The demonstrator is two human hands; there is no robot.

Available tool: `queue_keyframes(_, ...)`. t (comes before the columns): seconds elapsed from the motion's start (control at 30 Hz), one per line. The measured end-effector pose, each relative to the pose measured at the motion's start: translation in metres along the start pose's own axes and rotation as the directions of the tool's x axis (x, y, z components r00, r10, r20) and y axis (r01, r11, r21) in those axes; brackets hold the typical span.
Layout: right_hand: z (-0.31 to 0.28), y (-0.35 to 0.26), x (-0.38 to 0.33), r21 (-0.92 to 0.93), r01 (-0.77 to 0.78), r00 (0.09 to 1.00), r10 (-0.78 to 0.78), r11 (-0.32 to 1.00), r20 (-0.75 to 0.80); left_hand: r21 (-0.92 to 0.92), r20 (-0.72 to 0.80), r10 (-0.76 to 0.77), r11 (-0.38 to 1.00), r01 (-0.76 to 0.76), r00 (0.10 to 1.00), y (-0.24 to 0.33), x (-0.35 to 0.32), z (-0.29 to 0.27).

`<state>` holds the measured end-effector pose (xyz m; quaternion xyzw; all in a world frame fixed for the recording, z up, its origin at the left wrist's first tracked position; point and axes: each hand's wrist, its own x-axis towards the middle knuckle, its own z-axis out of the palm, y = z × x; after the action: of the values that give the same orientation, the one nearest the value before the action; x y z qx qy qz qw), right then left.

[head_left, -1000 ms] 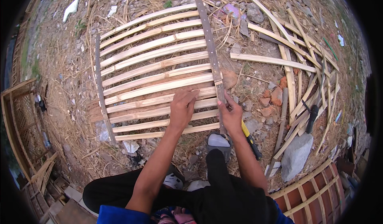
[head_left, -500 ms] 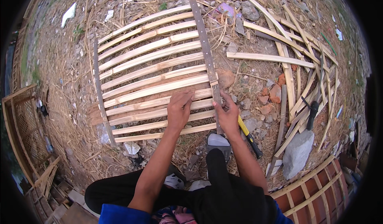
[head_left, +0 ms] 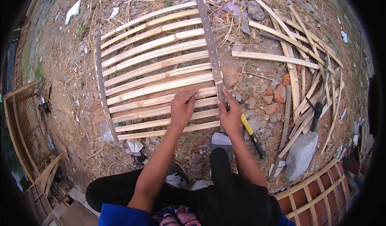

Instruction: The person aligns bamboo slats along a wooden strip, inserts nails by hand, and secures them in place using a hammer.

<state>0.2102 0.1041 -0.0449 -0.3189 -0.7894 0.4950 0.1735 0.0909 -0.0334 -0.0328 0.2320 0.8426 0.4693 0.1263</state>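
Note:
A slatted panel lies on the ground before me, with pale split-wood slats [head_left: 157, 65] running across between two dark rails. My left hand [head_left: 183, 109] is over the lower slats near the right rail. Its thumb and fingers are pinched together; anything between them is too small to make out. My right hand [head_left: 229, 115] grips the dark right-hand rail [head_left: 210, 41] near its lower end, thumb on one side and fingers on the other. Just right of that hand lies a hammer [head_left: 252, 135] with a yellow and black handle, its head out of sight.
Loose wood strips [head_left: 297, 45] lie heaped at the right. Against them rest a black-handled tool [head_left: 317, 115] and a grey stone [head_left: 301, 153]. Broken bricks [head_left: 280, 93] are nearer the panel. A lattice frame [head_left: 30, 121] stands at far left, another slatted panel [head_left: 321, 194] at lower right.
The whole view has shifted slightly, so the panel appears a little further right and higher. Both hands stay at nearly the same spots on the panel, the left still pinched, the right still gripping the rail.

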Motion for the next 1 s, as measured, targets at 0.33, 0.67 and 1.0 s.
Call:
queue_keyframes(0.33, -0.022, -0.012, 0.018, -0.091, -0.175, 0.961, 0.19, 0.98, 0.198, -0.278, -0.013, -0.045, 0.96, 0.04, 0.999, 0.034, 0.011, 0.054)
queue_keyframes(0.67, -0.02, -0.001, 0.019, -0.171, -0.166, 0.964, 0.196, 0.971, 0.178, -0.393, -0.055, 0.153, 0.905, -0.162, 0.987, 0.014, 0.022, 0.076)
queue_keyframes(1.0, -0.018, -0.005, 0.018, -0.126, -0.109, 0.975, 0.131, 0.986, 0.182, -0.614, 0.034, -0.259, 0.757, 0.225, 0.965, 0.038, -0.014, 0.07)
